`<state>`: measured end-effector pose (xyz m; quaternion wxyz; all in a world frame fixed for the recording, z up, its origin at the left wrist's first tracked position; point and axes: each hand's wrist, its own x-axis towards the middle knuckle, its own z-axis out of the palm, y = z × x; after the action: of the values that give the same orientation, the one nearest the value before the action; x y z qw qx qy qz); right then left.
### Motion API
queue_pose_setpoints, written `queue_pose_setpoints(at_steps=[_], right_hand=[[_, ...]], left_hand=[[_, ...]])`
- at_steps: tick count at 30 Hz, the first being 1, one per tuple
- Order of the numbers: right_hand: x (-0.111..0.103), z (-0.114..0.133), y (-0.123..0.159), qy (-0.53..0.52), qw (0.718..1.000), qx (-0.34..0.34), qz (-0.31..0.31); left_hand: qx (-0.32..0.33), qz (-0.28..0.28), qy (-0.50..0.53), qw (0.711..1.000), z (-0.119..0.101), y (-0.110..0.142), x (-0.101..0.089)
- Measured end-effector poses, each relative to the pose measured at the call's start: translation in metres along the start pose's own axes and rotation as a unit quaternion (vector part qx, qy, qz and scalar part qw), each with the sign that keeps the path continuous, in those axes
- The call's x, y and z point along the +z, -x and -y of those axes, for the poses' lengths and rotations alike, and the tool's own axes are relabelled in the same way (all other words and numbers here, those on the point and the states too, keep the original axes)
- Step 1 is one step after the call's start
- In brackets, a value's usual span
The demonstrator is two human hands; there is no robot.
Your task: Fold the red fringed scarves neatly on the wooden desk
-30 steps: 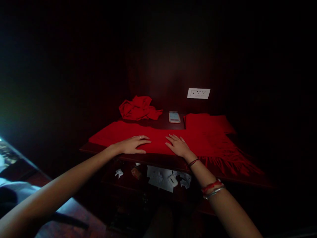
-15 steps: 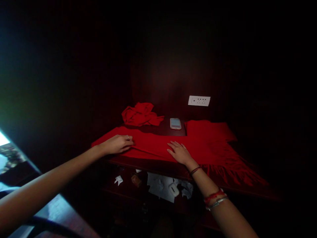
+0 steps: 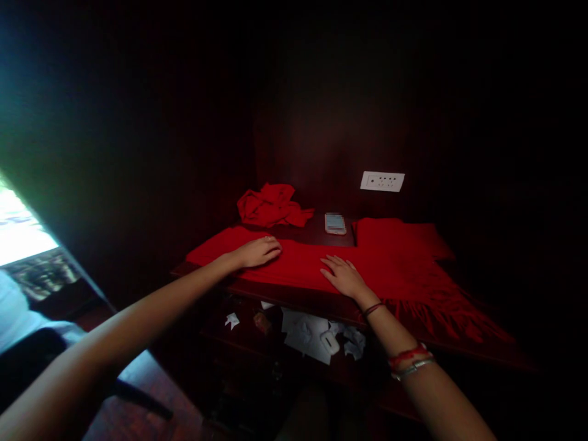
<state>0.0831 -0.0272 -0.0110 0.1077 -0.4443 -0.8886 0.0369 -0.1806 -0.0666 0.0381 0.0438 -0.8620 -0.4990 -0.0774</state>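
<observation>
Long red cloth (image 3: 301, 263) laid lengthwise along the front of the dark surface (image 3: 275, 290), fairly smooth in the middle, ending at the right in a loose fringe (image 3: 463, 312) close to the front edge. On its left half, the left hand (image 3: 260, 252), ringed on one finger, palm down, grip drawn together with fingers bent; pinching a fold or merely resting, cannot tell in this dim light. On its middle, nearer the front edge, the right hand (image 3: 344, 277), palm down, grip spread, fingers fanned over the fabric. Along the right forearm, a thin dark band (image 3: 373, 309), then a red band (image 3: 410, 354) and a silver bracelet (image 3: 416, 367) side by side. Behind the cloth, a crumpled red heap (image 3: 271, 207) at the left, a phone (image 3: 335, 223) with lit screen near the middle, and a flatter red piece (image 3: 397, 236) at the right. Higher, on the wall, a white socket plate (image 3: 383, 181). Below the front edge, white paper (image 3: 305, 334) with a small white case (image 3: 329, 343) on it, a crumpled paper (image 3: 354, 343) to the right, a brownish block (image 3: 261, 323) and a torn white scrap (image 3: 232, 320) to the left.
</observation>
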Motion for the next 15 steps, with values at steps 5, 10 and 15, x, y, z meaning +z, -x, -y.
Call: queue_pose_setpoints(at_steps=[5,10,15], right_hand=[[0.0,0.0,0.001,0.002,1.0,0.002,-0.001],[-0.002,0.002,0.001,0.008,1.0,0.0,0.005],[-0.003,0.003,0.003,0.01,1.0,0.002,0.007]], left_hand=[[-0.094,0.049,0.023,0.994,-0.021,-0.018,0.043],[-0.113,0.087,0.03,0.989,-0.023,-0.011,0.052],[-0.135,0.097,0.037,0.985,-0.022,-0.017,0.044]])
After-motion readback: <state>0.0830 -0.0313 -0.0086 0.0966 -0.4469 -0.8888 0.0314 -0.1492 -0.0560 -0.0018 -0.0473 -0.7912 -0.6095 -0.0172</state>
